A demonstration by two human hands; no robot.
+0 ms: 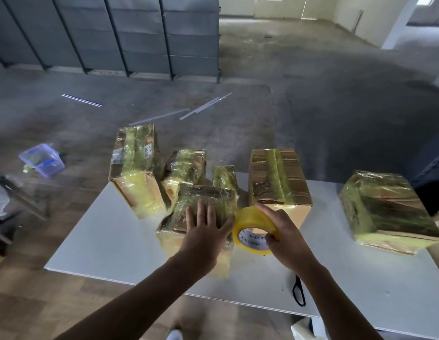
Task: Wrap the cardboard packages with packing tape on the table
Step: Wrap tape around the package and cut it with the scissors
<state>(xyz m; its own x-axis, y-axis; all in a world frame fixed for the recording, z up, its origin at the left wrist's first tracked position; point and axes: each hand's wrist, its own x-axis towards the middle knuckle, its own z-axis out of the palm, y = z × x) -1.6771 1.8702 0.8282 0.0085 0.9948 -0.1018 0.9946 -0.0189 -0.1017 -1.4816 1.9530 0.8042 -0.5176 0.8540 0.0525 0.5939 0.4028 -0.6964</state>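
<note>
The single head-worn view looks forward and down, close over the table [110,244], floor beyond.

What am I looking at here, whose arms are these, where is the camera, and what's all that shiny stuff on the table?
There is no machine here, just a person working with bare hands. The single picture comes from a wide-angle camera worn on the person's head, looking forward and down, so the two arms reach in from the bottom edge.

The left hand lies flat, fingers straight, on top of a cardboard package already covered in glossy tape. The right hand grips a roll of tape, yellowish and see-through, right beside that package.

On the white table stand more taped packages; that is the shiny stuff. Black scissors lie near the front edge, by the right forearm.
</note>
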